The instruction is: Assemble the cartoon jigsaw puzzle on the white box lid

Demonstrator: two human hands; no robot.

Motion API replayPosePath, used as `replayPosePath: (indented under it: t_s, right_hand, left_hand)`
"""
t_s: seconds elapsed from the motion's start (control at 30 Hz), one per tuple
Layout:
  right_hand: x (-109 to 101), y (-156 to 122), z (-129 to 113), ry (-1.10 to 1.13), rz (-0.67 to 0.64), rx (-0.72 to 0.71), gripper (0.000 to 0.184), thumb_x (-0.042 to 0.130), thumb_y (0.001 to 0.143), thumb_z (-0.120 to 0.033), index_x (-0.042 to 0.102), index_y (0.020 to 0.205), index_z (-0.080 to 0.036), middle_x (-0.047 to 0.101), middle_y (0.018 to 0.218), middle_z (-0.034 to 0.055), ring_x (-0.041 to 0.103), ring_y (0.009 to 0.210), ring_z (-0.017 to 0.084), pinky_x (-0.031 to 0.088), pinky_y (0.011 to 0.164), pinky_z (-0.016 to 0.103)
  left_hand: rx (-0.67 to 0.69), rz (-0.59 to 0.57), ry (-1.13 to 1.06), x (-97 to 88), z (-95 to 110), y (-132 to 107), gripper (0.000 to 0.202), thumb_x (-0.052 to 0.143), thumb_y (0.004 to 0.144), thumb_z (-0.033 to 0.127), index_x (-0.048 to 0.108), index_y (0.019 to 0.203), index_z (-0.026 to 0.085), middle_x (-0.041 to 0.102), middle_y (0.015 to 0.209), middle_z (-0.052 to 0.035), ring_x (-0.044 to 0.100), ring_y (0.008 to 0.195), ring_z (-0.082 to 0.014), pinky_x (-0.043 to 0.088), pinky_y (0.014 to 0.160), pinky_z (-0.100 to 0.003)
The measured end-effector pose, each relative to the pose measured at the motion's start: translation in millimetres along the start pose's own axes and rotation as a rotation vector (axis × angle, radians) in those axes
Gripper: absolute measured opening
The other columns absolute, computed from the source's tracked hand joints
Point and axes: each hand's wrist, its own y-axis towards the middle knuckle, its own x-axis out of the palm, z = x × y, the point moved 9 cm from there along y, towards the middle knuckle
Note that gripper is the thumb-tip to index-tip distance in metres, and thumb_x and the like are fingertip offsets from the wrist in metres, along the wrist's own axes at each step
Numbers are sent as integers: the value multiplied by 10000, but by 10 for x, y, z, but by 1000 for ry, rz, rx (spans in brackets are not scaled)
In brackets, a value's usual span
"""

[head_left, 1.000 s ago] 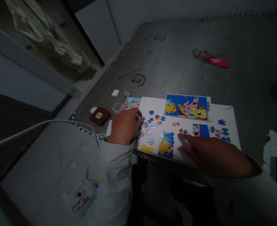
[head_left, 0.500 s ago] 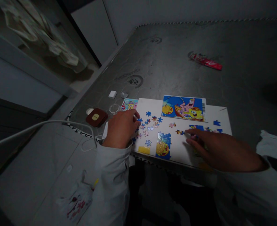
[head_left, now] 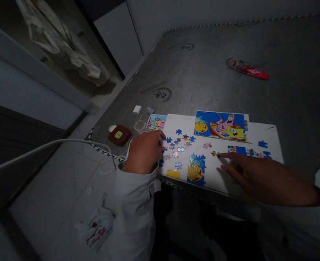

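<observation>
A white board (head_left: 263, 133) lies at the near edge of a dark grey mattress (head_left: 216, 83). On it are a cartoon reference picture (head_left: 221, 126), a joined blue and yellow puzzle block (head_left: 196, 169), a second joined patch (head_left: 237, 149) and several loose pieces (head_left: 179, 143). My left hand (head_left: 145, 152) rests curled at the board's left edge beside the loose pieces, its fingertips hidden. My right hand (head_left: 253, 174) lies over the board with fingers stretched out, the index tip touching a small loose piece (head_left: 215, 153).
A brown square box (head_left: 118, 135), a small white block (head_left: 137, 109), clear rings and a small cartoon card (head_left: 156, 121) lie left of the board. A red wrapper (head_left: 248, 69) lies far back. A white cable (head_left: 53, 145) runs across the floor, where a plastic bag (head_left: 98, 226) lies.
My right hand first slid right toward the second joined patch, and its index tip now rests on the small loose piece. My left hand stayed put.
</observation>
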Motion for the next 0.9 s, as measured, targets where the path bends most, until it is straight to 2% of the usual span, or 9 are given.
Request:
replayPosePath:
  t_s: [0.17, 0.33, 0.5, 0.63, 0.8, 0.9]
  right_hand:
    - [-6, -4, -13, -4, -2, 0, 542, 333, 996, -536, 695, 1311, -285, 785, 1010, 142, 745, 775, 368, 578, 637, 526]
    - [5, -5, -20, 2, -19, 20, 558, 326, 992, -528, 701, 1302, -255, 780, 902, 146, 726, 702, 345, 573, 628, 519]
    - [32, -1, 2, 38, 4, 11, 542, 358, 981, -535, 701, 1304, -268, 780, 888, 139, 720, 674, 334, 572, 629, 516]
    - [29, 0, -1, 10, 41, -10, 534, 368, 962, -551, 720, 1278, -304, 785, 919, 132, 717, 655, 346, 571, 617, 537]
    - [65, 14, -6, 34, 5, 6, 565, 332, 956, -568, 696, 1312, -324, 785, 911, 120, 721, 673, 356, 555, 568, 509]
    - [72, 26, -9, 48, -11, 1, 579, 337, 947, -579, 703, 1303, -306, 786, 928, 132, 723, 689, 361, 551, 573, 504]
  left_hand:
    - [-12, 41, 14, -57, -11, -21, 313, 631, 889, 168, 703, 1177, 267, 771, 1106, -66, 709, 1021, -260, 505, 839, -381]
    - [26, 125, -39, -71, 32, 69, 199, 666, 901, 263, 713, 1094, 253, 773, 1064, -45, 699, 995, -244, 510, 847, -373]
    - [41, 123, -73, -13, 54, 128, 168, 735, 856, 281, 726, 1023, 263, 771, 1038, -14, 684, 995, -238, 500, 844, -363]
    - [7, 110, -56, 13, 23, 141, 137, 734, 850, 262, 732, 987, 248, 769, 1040, -25, 681, 995, -244, 482, 802, -344]
    - [30, 139, -58, 0, 45, 144, 80, 716, 851, 232, 704, 930, 226, 766, 988, -28, 687, 957, -239, 458, 767, -330]
    - [50, 175, -88, -29, 59, 141, 170, 695, 861, 196, 692, 1024, 245, 769, 1002, -9, 691, 950, -229, 459, 763, -326]
